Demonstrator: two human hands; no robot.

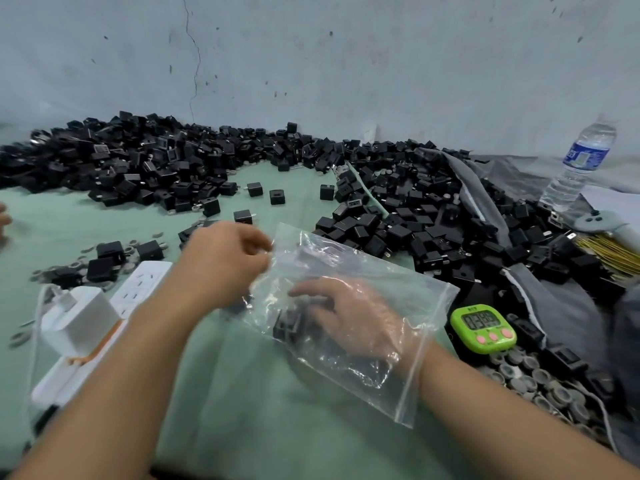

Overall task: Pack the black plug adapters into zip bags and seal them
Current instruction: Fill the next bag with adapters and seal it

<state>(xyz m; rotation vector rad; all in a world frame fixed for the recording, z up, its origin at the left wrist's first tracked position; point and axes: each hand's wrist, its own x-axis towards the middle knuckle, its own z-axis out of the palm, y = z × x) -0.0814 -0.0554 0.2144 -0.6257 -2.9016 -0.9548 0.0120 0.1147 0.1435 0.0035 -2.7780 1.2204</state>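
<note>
Green cloth-covered table (242, 403), left hand (221, 261) pinching clear zip bag (388, 271) edge, right hand (353, 320) inside bag, fingers over black plug adapter (289, 325), grip unclear, green timer (483, 328) right of it, digits blurred.

Small-parts packing workshop.
Loose black plug adapters (138, 161) lie in bulk heaps on a green-covered tabletop (242, 393) against a cracked, scuffed wall (346, 64); a green digital timer (483, 329), a white power strip (142, 285), a clear zip bag (346, 258) and bundled gold ties (609, 251) lie among them.
</note>
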